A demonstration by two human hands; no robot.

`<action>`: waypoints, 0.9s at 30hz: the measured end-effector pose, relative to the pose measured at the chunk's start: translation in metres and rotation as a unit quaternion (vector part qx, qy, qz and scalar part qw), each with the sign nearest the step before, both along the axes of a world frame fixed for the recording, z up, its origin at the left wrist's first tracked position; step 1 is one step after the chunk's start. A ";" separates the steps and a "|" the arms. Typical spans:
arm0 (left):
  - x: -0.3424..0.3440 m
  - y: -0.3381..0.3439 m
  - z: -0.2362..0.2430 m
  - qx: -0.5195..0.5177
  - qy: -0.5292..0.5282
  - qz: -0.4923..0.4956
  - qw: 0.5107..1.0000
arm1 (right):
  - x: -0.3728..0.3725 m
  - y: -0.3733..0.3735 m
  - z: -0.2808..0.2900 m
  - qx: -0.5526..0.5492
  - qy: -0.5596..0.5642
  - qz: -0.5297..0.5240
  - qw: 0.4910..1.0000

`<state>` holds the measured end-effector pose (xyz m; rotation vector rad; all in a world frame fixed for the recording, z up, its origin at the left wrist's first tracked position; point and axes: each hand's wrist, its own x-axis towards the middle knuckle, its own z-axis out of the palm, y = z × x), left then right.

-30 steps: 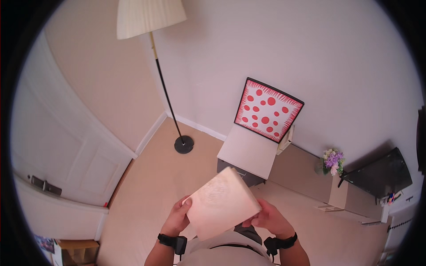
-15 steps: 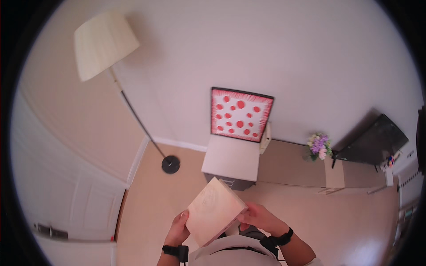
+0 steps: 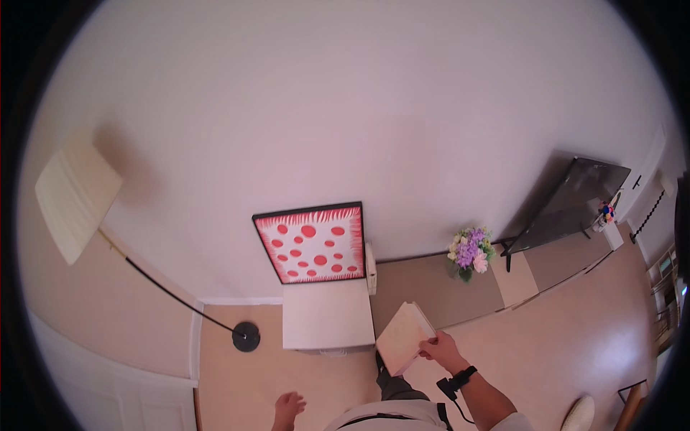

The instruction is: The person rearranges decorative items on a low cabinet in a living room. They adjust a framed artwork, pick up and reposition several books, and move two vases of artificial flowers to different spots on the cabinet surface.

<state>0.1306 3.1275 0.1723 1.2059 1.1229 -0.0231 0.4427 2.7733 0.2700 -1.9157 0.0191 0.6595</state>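
Observation:
A pale cream, thick book [image 3: 404,339] is tilted out in front of my body, over the floor. My right hand [image 3: 442,350] grips it by its right edge, thumb and fingers closed on it. On that wrist is a black band with a small device and a cable. My left hand [image 3: 289,408] is low and to the left, apart from the book, its fingers loosely spread with nothing in them. Beyond the book, a white-topped cabinet [image 3: 327,312] stands against the wall, with a black-framed picture of red dots [image 3: 316,244] leaning on the wall above it.
A long low cabinet [image 3: 431,284] runs right along the wall, bearing a vase of flowers [image 3: 472,251] and a black television [image 3: 571,201]. A floor lamp [image 3: 79,194] with a round black base [image 3: 246,336] stands left. At lower right is a pale round-ended object [image 3: 578,414].
My left hand has let go of the book and moved away; my right hand alone now holds it, farther right. The view has turned, so the cabinet and picture appear lower and more left.

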 end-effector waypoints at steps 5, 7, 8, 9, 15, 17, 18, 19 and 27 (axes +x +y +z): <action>-0.093 0.017 -0.107 -0.037 0.180 0.002 0.983 | 0.086 0.049 -0.070 -0.158 -0.153 -0.009 0.976; -0.128 0.011 -0.112 0.203 0.115 -0.285 0.930 | 0.117 0.067 -0.087 -0.146 -0.138 -0.042 0.979; -0.122 0.008 -0.106 0.191 0.112 -0.276 0.935 | 0.132 0.074 -0.093 -0.145 -0.137 -0.054 0.978; -0.121 0.002 -0.097 0.181 0.112 -0.264 0.941 | 0.145 0.083 -0.097 -0.143 -0.134 -0.063 0.979; -0.054 -0.042 0.004 0.175 0.203 -0.219 0.938 | 0.194 0.120 -0.135 -0.147 -0.123 -0.041 0.981; -0.051 -0.049 0.014 0.192 0.201 -0.209 0.937 | 0.199 0.131 -0.145 -0.138 -0.124 -0.035 0.982; -0.053 -0.049 0.012 0.208 0.208 -0.225 0.929 | 0.201 0.137 -0.149 -0.137 -0.125 -0.032 0.982; -0.054 -0.052 0.009 0.222 0.211 -0.242 0.921 | 0.203 0.140 -0.153 -0.138 -0.128 -0.031 0.982; -0.062 -0.072 0.004 -0.003 0.242 0.030 0.970 | 0.215 0.160 -0.167 -0.141 -0.162 0.002 0.977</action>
